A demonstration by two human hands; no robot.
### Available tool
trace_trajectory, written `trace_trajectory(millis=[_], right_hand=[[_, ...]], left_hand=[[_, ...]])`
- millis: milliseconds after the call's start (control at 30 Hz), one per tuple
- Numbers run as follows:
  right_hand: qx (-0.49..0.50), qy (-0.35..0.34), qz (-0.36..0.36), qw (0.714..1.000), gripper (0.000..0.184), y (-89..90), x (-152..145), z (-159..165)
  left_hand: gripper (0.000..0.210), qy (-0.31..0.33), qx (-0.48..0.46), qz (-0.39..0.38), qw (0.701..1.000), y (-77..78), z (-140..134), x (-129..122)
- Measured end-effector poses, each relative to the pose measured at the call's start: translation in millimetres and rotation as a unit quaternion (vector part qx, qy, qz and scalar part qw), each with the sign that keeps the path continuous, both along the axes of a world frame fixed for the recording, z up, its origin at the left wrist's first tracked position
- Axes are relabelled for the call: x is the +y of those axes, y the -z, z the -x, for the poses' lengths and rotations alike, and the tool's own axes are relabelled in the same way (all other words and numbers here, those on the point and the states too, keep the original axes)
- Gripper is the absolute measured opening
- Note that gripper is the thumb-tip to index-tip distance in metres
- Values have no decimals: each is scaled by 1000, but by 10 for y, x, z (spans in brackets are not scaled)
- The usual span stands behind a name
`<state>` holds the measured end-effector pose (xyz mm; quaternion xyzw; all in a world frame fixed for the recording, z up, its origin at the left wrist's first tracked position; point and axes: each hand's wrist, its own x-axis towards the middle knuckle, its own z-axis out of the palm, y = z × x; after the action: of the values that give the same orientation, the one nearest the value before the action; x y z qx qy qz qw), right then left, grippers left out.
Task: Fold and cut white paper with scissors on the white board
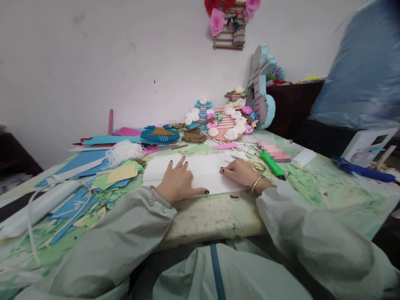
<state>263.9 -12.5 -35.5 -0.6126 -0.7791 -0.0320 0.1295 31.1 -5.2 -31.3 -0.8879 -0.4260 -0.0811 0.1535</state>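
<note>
A white sheet of paper [206, 164] lies flat at the table's near edge, with a crease or layer edge running across it. My left hand [175, 183] rests on the paper's left part, fingers spread and thumb stretched to the right along the near edge. On the right part, my right hand [240, 172] has its fingers closed in a pinch at the crease line, touching the paper. Just beyond the right hand lie scissors with gold-coloured handles [257, 165], partly hidden by it. A green cutter knife [272, 164] is to their right.
Blue and yellow paper scraps [121, 174], white shredded strands [125, 151] and a white cable [30, 226] cover the left side. Paper-flower crafts [227, 123] stand against the wall. A pink strip [225, 146] lies behind the paper. A white roll [304, 158] sits at right.
</note>
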Motion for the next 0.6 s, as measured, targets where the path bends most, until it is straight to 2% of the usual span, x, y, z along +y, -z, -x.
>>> trace_trajectory(millis=[167,200,300,367,433,500,600], right_hand=[[-19,-38,-22,999,31,45,23,-27],[-27,-41,-24,998,30,58,29,-22],[-46,-38,-28,998,28,97,45,2],[-52,-38,-28,998,27,117,57,18],[-55,-47,-26,997,25,130,70,27],[-56,-62,-25,996,24,137,88,24],[-54,-86,-27,994,25,145,116,-3]], left_hand=[[57,29,-80,18,996,-66,153,198],[51,21,-117,25,993,-85,223,285],[37,-60,-204,20,977,-141,513,578],[32,-128,-196,35,971,-176,729,734],[30,-183,-167,84,965,-211,909,819],[34,-188,-131,143,963,-247,1014,837],[46,-134,-111,174,969,-289,1023,795]])
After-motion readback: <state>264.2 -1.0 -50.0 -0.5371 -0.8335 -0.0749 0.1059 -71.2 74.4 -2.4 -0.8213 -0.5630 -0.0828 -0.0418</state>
